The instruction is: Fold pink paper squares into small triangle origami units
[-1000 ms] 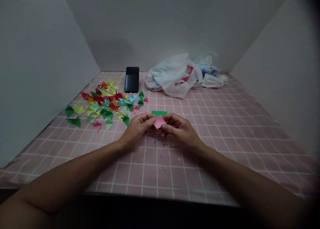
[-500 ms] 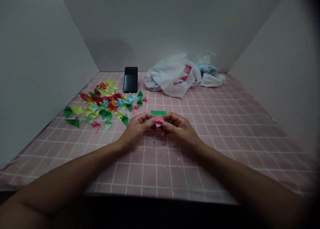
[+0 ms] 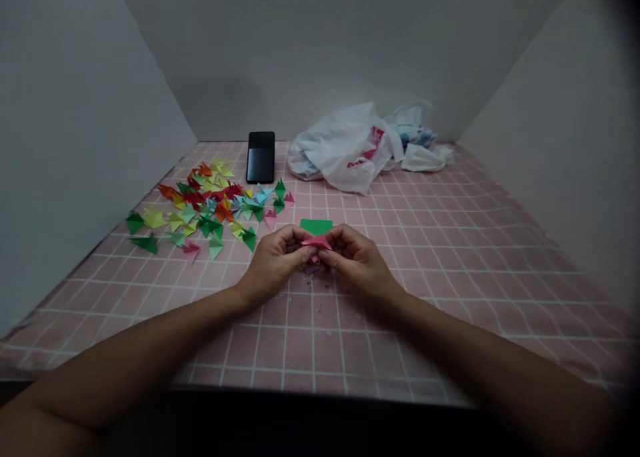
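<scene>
A small folded piece of pink paper is pinched between my two hands above the middle of the table. My left hand grips its left side with thumb and fingers. On the other side, my right hand is closed on the right part of it. Just behind the hands lies green paper, flat on the cloth. Beneath the fingers are some small bits, partly hidden and too small to name. Many folded paper figures in green, yellow, red, orange, blue and pink lie spread to the left.
A black phone lies at the back left. White plastic bags are heaped at the back, right of centre, beside a crumpled white piece. Pink checked cloth covers the table, with pale walls on three sides.
The pink paper has tilted and now shows as a flatter, wider shape between my fingers. More of the green paper behind it is visible. Both hands stay in nearly the same place.
</scene>
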The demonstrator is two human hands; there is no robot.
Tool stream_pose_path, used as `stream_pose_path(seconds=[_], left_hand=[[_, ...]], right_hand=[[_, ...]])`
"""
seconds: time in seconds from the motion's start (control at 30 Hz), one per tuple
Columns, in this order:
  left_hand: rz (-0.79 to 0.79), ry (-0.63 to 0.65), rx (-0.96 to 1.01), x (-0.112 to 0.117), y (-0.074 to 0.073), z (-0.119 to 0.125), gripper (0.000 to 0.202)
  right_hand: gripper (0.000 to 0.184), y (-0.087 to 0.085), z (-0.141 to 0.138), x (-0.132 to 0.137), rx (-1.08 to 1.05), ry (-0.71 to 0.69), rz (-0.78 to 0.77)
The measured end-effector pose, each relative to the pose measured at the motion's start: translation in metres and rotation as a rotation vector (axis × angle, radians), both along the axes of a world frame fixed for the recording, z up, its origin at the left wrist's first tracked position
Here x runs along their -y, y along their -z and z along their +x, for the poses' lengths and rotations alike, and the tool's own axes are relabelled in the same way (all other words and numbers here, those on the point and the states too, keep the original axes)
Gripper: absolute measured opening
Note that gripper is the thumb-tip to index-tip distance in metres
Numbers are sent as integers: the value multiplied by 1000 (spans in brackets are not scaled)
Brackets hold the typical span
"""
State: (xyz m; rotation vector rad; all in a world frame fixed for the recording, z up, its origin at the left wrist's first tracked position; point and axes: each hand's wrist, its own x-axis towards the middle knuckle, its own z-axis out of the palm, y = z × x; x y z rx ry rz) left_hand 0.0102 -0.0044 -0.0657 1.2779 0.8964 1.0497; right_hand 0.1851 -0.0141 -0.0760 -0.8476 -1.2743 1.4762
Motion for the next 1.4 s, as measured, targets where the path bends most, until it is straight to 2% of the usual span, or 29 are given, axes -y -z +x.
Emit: stream_pose_path(seconds=[0.3, 0.8, 1.0, 1.17, 1.4], left_hand=[[48, -42, -78, 2, 1, 1, 17], [161, -87, -191, 3, -2, 0, 13], [270, -109, -266, 4, -4, -2, 8], [417, -128, -323, 7, -3, -5, 4], [456, -111, -326, 4, 2, -4, 7]], right_hand=[[24, 6, 2, -1, 37, 54, 30], [15, 2, 3, -1, 48, 90, 44], [14, 3, 4, -1, 135, 73, 187], [10, 0, 7, 5, 234, 132, 301], [11, 1, 6, 4, 185, 152, 283]])
